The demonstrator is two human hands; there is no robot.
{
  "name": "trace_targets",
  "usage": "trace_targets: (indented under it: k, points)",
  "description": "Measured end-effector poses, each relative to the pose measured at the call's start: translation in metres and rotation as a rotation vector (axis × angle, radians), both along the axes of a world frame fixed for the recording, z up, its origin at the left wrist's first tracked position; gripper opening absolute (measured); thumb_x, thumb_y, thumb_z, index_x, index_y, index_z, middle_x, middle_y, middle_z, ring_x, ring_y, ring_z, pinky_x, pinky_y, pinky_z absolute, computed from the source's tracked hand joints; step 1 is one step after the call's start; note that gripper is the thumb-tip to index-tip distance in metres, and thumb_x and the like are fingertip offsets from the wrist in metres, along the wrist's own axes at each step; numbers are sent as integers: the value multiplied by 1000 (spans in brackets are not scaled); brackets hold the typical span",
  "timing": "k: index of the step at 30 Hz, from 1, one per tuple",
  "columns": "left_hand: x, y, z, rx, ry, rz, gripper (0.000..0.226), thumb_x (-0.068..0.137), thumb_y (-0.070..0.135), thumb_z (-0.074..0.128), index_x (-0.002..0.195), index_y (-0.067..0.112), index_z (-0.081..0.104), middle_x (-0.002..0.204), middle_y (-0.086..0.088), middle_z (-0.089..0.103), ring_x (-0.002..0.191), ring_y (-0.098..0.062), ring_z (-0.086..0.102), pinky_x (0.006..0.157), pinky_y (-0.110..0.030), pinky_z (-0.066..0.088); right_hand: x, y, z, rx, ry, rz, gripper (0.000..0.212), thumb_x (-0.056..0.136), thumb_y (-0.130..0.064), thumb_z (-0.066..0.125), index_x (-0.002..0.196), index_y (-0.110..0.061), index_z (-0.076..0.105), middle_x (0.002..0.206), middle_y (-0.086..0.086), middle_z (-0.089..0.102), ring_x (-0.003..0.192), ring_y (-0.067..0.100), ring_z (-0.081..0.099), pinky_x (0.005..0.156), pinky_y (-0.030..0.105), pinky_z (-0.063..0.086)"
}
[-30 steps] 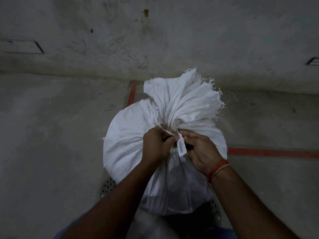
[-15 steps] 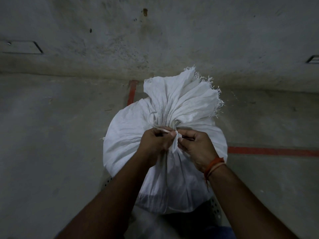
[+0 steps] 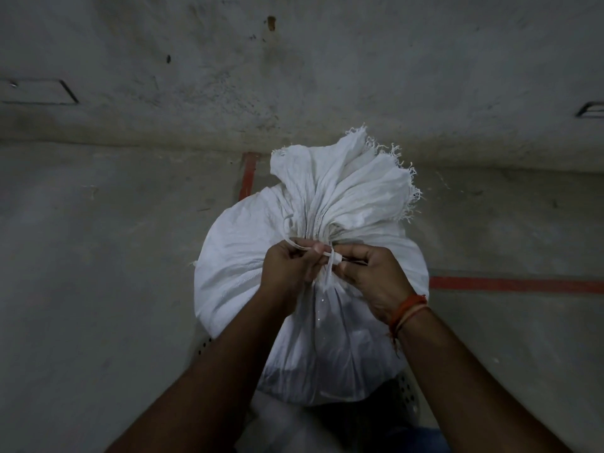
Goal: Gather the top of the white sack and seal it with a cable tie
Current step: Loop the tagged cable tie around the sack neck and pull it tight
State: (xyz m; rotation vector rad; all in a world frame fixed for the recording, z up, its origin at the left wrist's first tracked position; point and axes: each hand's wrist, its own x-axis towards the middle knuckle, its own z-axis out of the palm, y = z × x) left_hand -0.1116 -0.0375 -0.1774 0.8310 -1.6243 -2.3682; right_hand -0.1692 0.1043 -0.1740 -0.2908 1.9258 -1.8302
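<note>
While the white sack stands upright on the floor, both hands meet at its neck, just in front of the gathered top, which fans out beyond the hands with a frayed edge. The left hand is closed on the strap of the cable tie; this strap comes out from the left side of the neck and passes over the fingers toward the middle. The right hand is closed too, its fingertips pinching the small white head of the tie, which sits between the two hands and touches both. A dark thin thing lies under the right fingers, but what it is I cannot tell. The body of the sack bulges below and around both hands. On the right wrist there is an orange thread band. A red line runs on the floor to the right of the right hand.
</note>
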Motion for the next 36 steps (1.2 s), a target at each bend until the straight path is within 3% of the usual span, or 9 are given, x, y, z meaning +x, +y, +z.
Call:
trace_targets:
  k: [3,6,9,13,16,19,22,31,36]
  points:
    - [2,-2,1,-131,-32,11,14,93,9,69,88,-3,75,86,-26,76,72,-25,72,73,-38,56,1,-1,-1,38,32,-46,21,80,-13,79,101,-11,79,99,7,79,100,25,74,96,49,56]
    - [5,-6,6,-380,-162,-8,42,84,49,76,67,11,74,68,-9,76,59,-16,71,70,-37,56,-1,-3,-3,126,36,-172,18,77,-4,79,93,-11,79,89,6,79,88,21,75,90,47,59]
    - [13,-4,19,-766,-273,2,61,70,75,71,75,15,64,70,1,73,69,-12,71,71,-36,57,-2,-4,-1,183,55,-207,15,76,-2,76,87,-12,77,81,9,77,78,19,75,84,49,61]
    - [21,6,31,-957,-220,-105,44,74,56,80,92,21,60,73,8,68,69,0,64,62,-22,51,2,-8,8,250,114,-218,16,75,1,75,82,-13,72,74,6,72,77,24,73,81,45,62]
    - [17,7,24,-1001,-179,-127,18,82,34,77,91,22,66,73,8,72,69,-1,67,68,-27,57,6,-11,12,322,195,-207,18,73,-1,73,77,-18,69,67,-1,66,78,29,71,79,44,61]
    - [13,2,18,-1018,-177,-112,5,85,24,72,82,22,69,71,6,74,69,-6,70,75,-36,60,10,-10,16,389,244,-200,18,72,-4,78,77,-19,69,64,-5,63,71,18,68,75,35,60]
    - [11,-10,13,-997,-195,-66,5,85,24,71,81,21,72,70,7,75,70,-8,72,76,-39,61,12,-7,22,417,255,-187,20,69,1,76,77,-15,69,62,-6,66,67,10,67,76,33,59]
    - [7,-19,11,-933,-156,-27,15,84,6,69,89,16,79,77,2,77,70,-11,74,77,-39,63,25,-2,46,483,314,-66,21,71,5,69,75,-16,70,60,-1,71,69,10,73,77,37,62]
    - [5,-29,9,-899,-175,-34,32,90,15,65,122,16,73,94,-3,81,84,-12,77,92,-37,60,32,9,61,467,387,111,23,77,4,67,81,-18,72,64,1,73,66,6,72,76,30,61]
